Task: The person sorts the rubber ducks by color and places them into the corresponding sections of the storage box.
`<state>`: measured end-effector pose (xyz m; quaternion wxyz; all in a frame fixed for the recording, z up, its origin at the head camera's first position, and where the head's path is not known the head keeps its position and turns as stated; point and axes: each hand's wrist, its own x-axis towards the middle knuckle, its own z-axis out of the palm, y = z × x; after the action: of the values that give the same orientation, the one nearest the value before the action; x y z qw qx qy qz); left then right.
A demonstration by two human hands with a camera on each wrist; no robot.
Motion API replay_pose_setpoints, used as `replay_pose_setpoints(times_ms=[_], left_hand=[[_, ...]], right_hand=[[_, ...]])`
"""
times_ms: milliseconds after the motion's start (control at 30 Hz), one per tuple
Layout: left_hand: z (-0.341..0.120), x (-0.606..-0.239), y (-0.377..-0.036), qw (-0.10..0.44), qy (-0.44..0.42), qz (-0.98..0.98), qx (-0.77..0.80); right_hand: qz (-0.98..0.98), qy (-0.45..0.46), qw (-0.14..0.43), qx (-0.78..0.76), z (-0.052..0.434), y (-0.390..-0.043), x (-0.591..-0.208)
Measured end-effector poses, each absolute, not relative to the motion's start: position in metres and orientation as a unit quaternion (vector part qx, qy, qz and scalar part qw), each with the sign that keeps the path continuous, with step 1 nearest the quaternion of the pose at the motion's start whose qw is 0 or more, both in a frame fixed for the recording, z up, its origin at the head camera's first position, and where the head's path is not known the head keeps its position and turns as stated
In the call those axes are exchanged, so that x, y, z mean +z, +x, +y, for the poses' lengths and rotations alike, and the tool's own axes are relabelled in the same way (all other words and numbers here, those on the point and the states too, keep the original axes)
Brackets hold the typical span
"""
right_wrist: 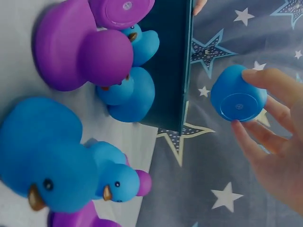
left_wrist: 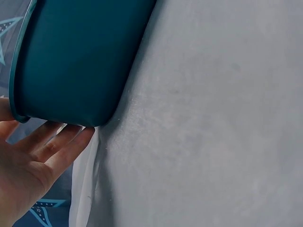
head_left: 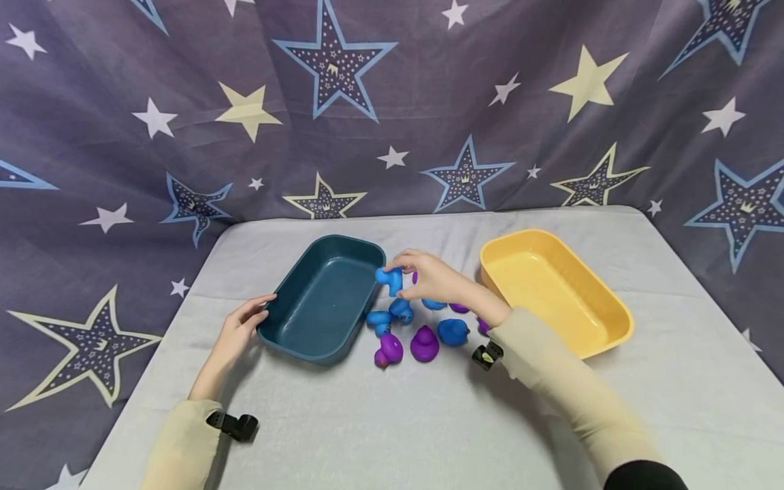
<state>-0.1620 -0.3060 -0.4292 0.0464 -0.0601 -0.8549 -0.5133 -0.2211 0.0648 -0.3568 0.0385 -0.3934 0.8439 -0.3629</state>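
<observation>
My right hand pinches a blue rubber duck between thumb and fingers, beside the teal bin's right rim. In the right wrist view the held duck shows its round flat base. My left hand touches the near left side of the teal bin. In the left wrist view, extended fingers rest against the bin's outer wall below the rim. Below the right hand lie several blue and purple ducks, among them a purple duck and a blue duck. Some are partly hidden by that hand.
A yellow bin stands to the right, partly behind the right forearm. The ducks lie between both bins on the white-covered table. A grey star-patterned cloth hangs behind the table.
</observation>
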Motion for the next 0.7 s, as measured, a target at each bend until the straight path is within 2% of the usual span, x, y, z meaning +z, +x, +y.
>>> replay_pose_setpoints(times_ms=[267, 700], left_hand=[[-0.305, -0.427, -0.162, 0.042, -0.054, -0.849, -0.523], [-0.289, -0.404, -0.150, 0.043, -0.053, -0.850, -0.522]], right_hand=[[0.843, -0.356, 0.050, -0.400, 0.052, -0.243, -0.367], [0.838, -0.338, 0.044, -0.426, 0.030, -0.260, -0.371]])
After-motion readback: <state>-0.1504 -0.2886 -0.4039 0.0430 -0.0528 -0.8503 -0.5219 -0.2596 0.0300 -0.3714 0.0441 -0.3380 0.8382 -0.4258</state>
